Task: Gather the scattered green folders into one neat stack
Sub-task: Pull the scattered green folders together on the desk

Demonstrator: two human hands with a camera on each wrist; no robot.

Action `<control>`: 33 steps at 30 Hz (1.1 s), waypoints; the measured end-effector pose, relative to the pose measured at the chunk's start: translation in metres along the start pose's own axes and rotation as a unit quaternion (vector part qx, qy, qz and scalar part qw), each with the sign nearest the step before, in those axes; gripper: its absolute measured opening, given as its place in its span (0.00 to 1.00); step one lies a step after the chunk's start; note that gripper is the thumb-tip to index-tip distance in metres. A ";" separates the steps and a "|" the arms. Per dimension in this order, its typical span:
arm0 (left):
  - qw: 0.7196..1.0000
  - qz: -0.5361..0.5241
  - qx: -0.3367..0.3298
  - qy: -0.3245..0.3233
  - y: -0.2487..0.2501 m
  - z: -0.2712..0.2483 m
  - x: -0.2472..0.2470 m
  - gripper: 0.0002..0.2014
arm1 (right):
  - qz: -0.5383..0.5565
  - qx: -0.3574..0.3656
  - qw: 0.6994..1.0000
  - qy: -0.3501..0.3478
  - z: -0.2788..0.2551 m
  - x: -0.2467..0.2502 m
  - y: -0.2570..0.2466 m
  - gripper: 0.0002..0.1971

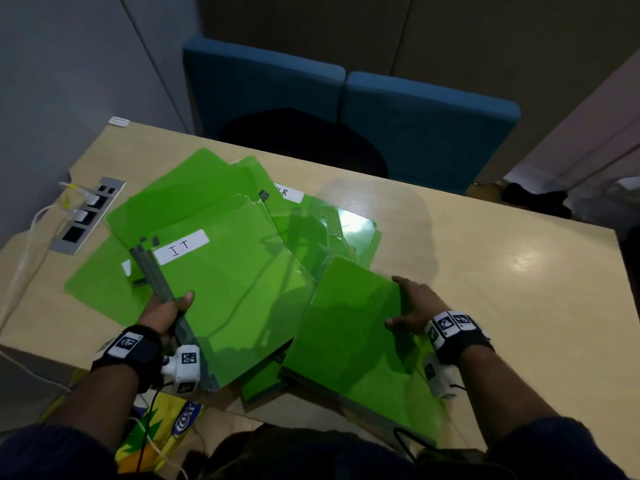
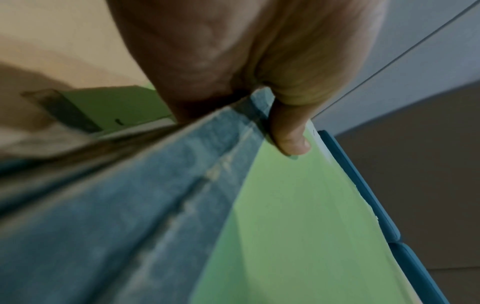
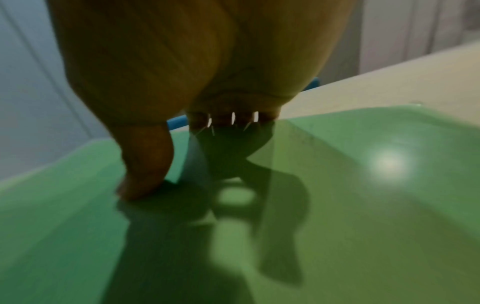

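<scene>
Several green folders (image 1: 214,188) lie fanned out and overlapping on the beige table (image 1: 502,271). My left hand (image 1: 166,313) grips the grey spine of the folder labelled "I.T" (image 1: 235,289), thumb on its cover; the left wrist view shows the spine (image 2: 207,168) pinched between thumb and palm. My right hand (image 1: 412,306) holds the right edge of a plain green folder (image 1: 353,323), thumb on top and fingers under or behind the edge. The right wrist view shows the thumb pressed on that cover (image 3: 337,205). More folders lie beneath both.
A power socket panel (image 1: 86,216) with white cables sits at the table's left. Blue seat cushions (image 1: 415,126) stand behind the far edge. A yellow bag (image 1: 162,431) hangs below the near edge. The table's right half shows bare wood.
</scene>
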State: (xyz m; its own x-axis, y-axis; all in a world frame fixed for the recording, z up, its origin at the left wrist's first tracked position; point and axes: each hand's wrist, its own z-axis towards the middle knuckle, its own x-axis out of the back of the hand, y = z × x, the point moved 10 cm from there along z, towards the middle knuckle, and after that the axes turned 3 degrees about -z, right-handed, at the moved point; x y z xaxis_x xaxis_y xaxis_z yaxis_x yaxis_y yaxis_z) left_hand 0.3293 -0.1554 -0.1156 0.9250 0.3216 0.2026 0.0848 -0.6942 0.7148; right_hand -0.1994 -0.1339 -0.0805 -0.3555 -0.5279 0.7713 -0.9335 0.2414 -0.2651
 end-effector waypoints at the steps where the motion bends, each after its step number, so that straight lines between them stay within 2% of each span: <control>1: 1.000 -0.009 -0.004 -0.004 0.001 -0.001 -0.001 0.25 | 0.043 0.003 0.999 -0.001 -0.003 0.003 0.002 0.43; 3: 0.999 -0.035 -0.010 -0.010 0.004 -0.003 -0.003 0.26 | 0.120 -0.005 0.993 -0.003 -0.011 0.017 0.014 0.24; 5: 0.998 -0.051 -0.015 -0.018 0.006 -0.004 -0.005 0.28 | 0.174 -0.012 0.985 0.008 -0.025 0.040 0.031 0.15; 8: 0.997 -0.069 -0.026 -0.028 0.010 -0.009 -0.007 0.28 | 0.210 -0.023 0.975 0.066 -0.050 0.084 0.063 0.11; 11: 0.996 -0.080 -0.037 -0.027 0.014 -0.016 -0.008 0.31 | 0.314 -0.023 0.943 0.109 -0.080 0.120 0.091 0.10; 15: 0.995 -0.082 -0.055 -0.033 0.017 -0.026 -0.016 0.28 | 0.484 -0.017 0.856 0.179 -0.097 0.140 0.103 0.11; 18: 0.993 -0.080 -0.073 -0.048 0.023 -0.036 -0.031 0.24 | 0.551 0.003 0.810 0.201 -0.078 0.129 0.060 0.11; 20: 0.991 -0.084 -0.084 -0.062 0.027 -0.045 -0.045 0.25 | 0.548 0.001 0.813 0.195 -0.051 0.108 0.023 0.33; 21: 0.990 -0.083 -0.089 -0.072 0.028 -0.049 -0.053 0.25 | 0.545 -0.001 0.818 0.186 -0.038 0.095 0.003 0.41; 22: 0.989 -0.081 -0.090 -0.083 0.029 -0.051 -0.060 0.24 | 0.532 0.002 0.828 0.176 -0.025 0.082 -0.020 0.41; 24: 0.988 -0.078 -0.084 -0.101 0.029 -0.056 -0.072 0.21 | 0.484 0.010 0.859 0.169 -0.008 0.063 -0.061 0.33; 26: 0.988 -0.080 -0.073 -0.110 0.026 -0.059 -0.078 0.21 | 0.429 -0.007 0.890 0.155 0.004 0.045 -0.088 0.29; 30: 0.985 -0.083 -0.041 -0.144 0.020 -0.064 -0.084 0.23 | 0.328 -0.069 0.938 0.089 0.015 0.008 -0.121 0.32; 32: 0.984 -0.086 -0.019 -0.152 0.013 -0.066 -0.082 0.25 | 0.304 -0.087 0.947 0.065 0.018 -0.004 -0.130 0.32; 33: 0.984 -0.094 -0.012 -0.148 0.010 -0.065 -0.078 0.30 | 0.303 -0.091 0.947 0.061 0.020 -0.007 -0.135 0.32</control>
State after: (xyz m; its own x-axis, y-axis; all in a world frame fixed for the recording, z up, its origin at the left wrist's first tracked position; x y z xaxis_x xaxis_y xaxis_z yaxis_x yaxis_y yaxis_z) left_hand 0.2336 -0.1455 -0.0812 0.9616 0.2382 -0.1360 0.2589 -0.6242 0.7372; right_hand -0.0719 -0.1787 -0.0616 -0.8044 -0.1523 0.5743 -0.5330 0.6120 -0.5842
